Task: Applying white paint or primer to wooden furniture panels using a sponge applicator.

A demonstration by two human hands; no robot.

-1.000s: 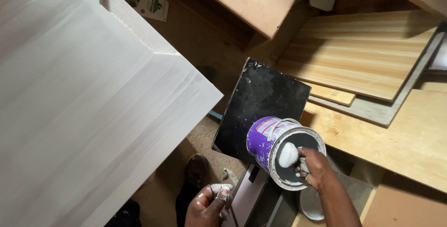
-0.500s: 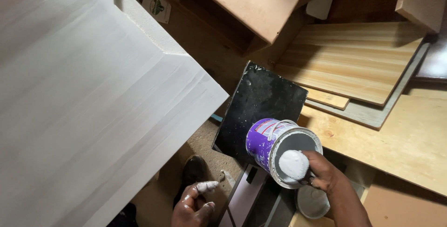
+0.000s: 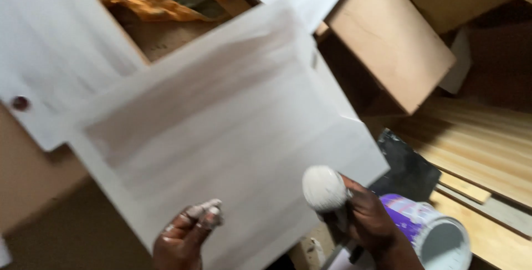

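The right hand (image 3: 368,220), at lower right, is gripping a white-loaded paint pad (image 3: 324,188) over the white panel (image 3: 233,131), best wiped evenly, while the left hand's (image 3: 185,237) paint-smeared fingers (image 3: 206,213) are resting empty, loosely curled, on its lower edge.

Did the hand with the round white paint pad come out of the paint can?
Yes. The right hand lifted the paint pad out of the purple paint can; it is now left of the can, over the white door panel.

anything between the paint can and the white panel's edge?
Head view: the right hand, holding a paint-loaded white roller, sits between the purple paint can and the white panel; black board behind.
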